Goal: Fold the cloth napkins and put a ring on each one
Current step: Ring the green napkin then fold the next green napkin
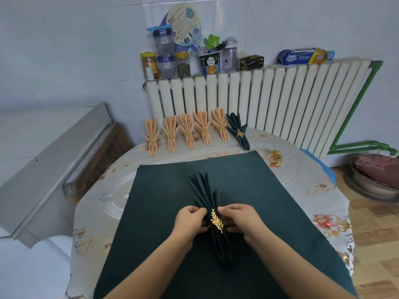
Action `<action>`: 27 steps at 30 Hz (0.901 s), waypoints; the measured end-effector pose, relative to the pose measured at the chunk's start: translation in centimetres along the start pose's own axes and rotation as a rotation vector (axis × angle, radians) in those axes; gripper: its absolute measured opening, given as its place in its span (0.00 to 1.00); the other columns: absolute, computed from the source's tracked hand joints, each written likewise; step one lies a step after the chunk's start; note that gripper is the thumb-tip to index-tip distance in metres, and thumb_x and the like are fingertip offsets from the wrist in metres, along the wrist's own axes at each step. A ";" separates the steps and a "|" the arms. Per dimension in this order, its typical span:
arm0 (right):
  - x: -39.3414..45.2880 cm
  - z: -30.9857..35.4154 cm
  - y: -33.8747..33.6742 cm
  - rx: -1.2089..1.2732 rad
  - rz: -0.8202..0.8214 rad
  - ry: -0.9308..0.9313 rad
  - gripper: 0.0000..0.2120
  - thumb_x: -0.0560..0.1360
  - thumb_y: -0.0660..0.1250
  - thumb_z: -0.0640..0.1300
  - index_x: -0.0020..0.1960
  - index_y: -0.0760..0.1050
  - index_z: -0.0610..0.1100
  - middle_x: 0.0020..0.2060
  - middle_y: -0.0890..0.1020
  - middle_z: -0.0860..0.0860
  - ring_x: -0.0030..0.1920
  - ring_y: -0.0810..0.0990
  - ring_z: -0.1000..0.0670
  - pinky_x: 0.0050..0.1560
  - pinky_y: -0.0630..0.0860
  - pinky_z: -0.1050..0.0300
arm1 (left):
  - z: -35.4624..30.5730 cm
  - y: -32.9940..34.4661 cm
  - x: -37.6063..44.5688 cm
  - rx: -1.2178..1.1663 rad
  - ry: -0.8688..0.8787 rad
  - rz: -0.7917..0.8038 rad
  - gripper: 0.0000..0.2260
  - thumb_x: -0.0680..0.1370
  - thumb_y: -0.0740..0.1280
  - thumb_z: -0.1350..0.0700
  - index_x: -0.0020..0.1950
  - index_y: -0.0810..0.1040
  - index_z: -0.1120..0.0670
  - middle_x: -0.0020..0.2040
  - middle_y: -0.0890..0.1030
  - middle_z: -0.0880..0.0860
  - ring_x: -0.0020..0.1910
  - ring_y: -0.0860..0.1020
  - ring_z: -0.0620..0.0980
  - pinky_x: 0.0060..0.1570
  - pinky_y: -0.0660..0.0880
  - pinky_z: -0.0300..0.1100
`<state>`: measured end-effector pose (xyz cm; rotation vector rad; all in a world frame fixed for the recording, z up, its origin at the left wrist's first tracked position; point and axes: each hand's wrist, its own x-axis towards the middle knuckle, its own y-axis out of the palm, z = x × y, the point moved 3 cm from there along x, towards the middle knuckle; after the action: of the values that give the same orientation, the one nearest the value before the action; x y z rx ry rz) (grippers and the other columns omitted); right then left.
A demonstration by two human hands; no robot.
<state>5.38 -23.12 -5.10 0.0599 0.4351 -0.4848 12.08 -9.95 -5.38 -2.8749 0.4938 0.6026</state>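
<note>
Head view: left hand, right hand pinch pleated napkin beside gold ring, fingers seemingly curled.

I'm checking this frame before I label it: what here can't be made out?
- Head view: the underside of the gold ring is hidden by the pleated dark napkin and both hands, left and right.
- The flat dark napkin: near edge cut off by the frame.
- Jar labels on the radiator: too small.

flat napkin mid-table | pleated napkin on it | ringed napkins in a row behind | spare ring behind-right
</note>
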 end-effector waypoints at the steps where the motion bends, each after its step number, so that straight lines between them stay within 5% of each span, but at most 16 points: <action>1: 0.4 0.2 0.0 0.067 -0.011 0.010 0.06 0.73 0.71 0.43 0.45 0.81 0.40 0.41 0.83 0.45 0.40 0.81 0.49 0.37 0.77 0.60 | -0.5 0.1 0.4 -0.041 0.006 -0.006 0.06 0.78 0.65 0.59 0.48 0.75 0.62 0.45 0.82 0.58 0.43 0.81 0.52 0.36 0.78 0.40; 5: 3.2 1.7 -0.3 0.221 -0.069 -0.006 0.06 0.73 0.71 0.43 0.45 0.80 0.40 0.41 0.84 0.45 0.43 0.81 0.47 0.44 0.79 0.57 | -2.9 1.0 2.4 -0.183 0.047 -0.028 0.04 0.79 0.65 0.60 0.44 0.74 0.59 0.40 0.82 0.55 0.38 0.81 0.48 0.34 0.77 0.37; 18: 19.0 10.3 -1.6 0.192 -0.203 -0.111 0.05 0.74 0.70 0.42 0.45 0.80 0.39 0.33 0.80 0.48 0.33 0.76 0.50 0.37 0.75 0.57 | -11.4 5.4 17.0 -0.265 0.032 -0.074 0.04 0.79 0.64 0.60 0.45 0.76 0.57 0.42 0.81 0.54 0.40 0.80 0.47 0.36 0.76 0.36; 23: 24.5 12.7 -2.1 0.127 -0.225 -0.137 0.05 0.75 0.68 0.42 0.42 0.77 0.43 0.39 0.82 0.46 0.43 0.81 0.47 0.48 0.79 0.53 | -13.4 7.0 23.7 -0.244 0.030 -0.088 0.05 0.78 0.65 0.60 0.43 0.77 0.58 0.43 0.83 0.57 0.40 0.82 0.52 0.37 0.78 0.41; 27: 29.1 14.3 -2.8 0.121 -0.268 -0.151 0.05 0.75 0.69 0.43 0.41 0.76 0.43 0.42 0.82 0.45 0.46 0.81 0.46 0.46 0.79 0.54 | -14.9 8.4 29.5 -0.228 0.030 -0.089 0.01 0.77 0.67 0.60 0.45 0.78 0.57 0.44 0.83 0.56 0.43 0.82 0.53 0.43 0.80 0.46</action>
<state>32.80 -40.62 -4.14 0.0816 0.2654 -0.7742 40.02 -29.50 -4.93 -3.1048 0.3171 0.6399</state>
